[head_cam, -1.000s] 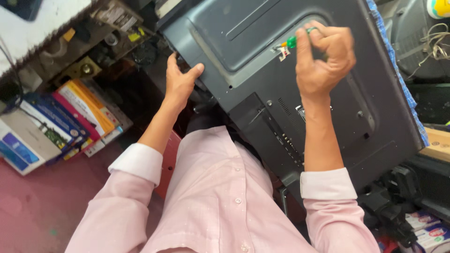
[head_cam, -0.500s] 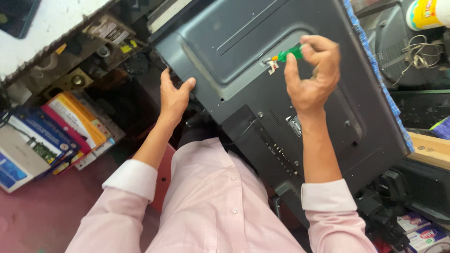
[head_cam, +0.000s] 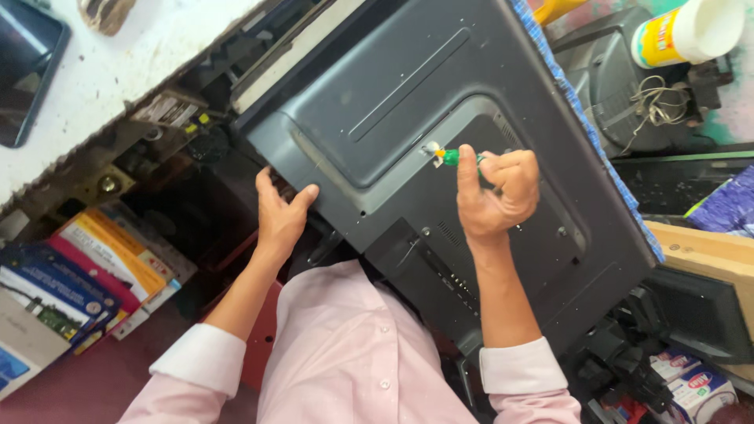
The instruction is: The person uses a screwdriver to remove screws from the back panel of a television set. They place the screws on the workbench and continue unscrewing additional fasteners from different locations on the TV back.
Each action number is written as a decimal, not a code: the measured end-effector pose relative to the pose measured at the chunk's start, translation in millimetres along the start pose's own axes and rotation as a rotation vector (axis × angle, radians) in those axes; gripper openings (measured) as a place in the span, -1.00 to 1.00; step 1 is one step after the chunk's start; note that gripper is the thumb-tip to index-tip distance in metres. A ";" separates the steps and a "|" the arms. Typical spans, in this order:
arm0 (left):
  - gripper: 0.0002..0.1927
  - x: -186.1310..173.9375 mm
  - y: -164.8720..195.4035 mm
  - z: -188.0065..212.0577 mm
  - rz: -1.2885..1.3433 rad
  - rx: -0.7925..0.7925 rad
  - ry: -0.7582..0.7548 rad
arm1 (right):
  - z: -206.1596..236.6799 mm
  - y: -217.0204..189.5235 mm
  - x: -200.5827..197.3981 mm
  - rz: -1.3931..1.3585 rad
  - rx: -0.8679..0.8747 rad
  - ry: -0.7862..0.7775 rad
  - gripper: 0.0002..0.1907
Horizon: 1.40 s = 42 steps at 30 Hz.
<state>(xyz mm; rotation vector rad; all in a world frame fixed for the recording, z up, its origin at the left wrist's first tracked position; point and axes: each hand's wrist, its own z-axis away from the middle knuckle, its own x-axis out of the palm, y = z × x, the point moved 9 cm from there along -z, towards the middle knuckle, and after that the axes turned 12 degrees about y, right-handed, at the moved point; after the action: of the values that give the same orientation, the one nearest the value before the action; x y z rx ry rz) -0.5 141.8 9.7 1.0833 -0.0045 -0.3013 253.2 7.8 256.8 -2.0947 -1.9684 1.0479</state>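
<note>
Gripping a green screwdriver in right hand, left hand on television back panel

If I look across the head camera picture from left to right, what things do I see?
Books → left hand → green screwdriver → right hand → white cup.
</note>
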 end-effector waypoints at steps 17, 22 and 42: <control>-0.19 0.1 -3.4 -0.6 -0.008 0.016 -0.055 | -0.9 8.2 3.7 -0.086 0.102 0.022 -0.71; -0.22 1.1 -6.8 -4.5 -0.022 0.038 -0.060 | 0.1 16.5 4.3 -0.006 0.116 -0.006 -0.68; -0.19 0.6 0.8 -3.3 -0.022 0.024 -0.085 | 1.2 5.9 0.2 0.036 0.030 -0.018 -0.73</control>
<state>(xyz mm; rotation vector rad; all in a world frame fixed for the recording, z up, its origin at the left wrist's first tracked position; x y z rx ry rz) 0.8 144.9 8.8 1.0941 -0.0727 -0.3674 257.5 6.6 252.9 -2.1202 -1.9170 1.0992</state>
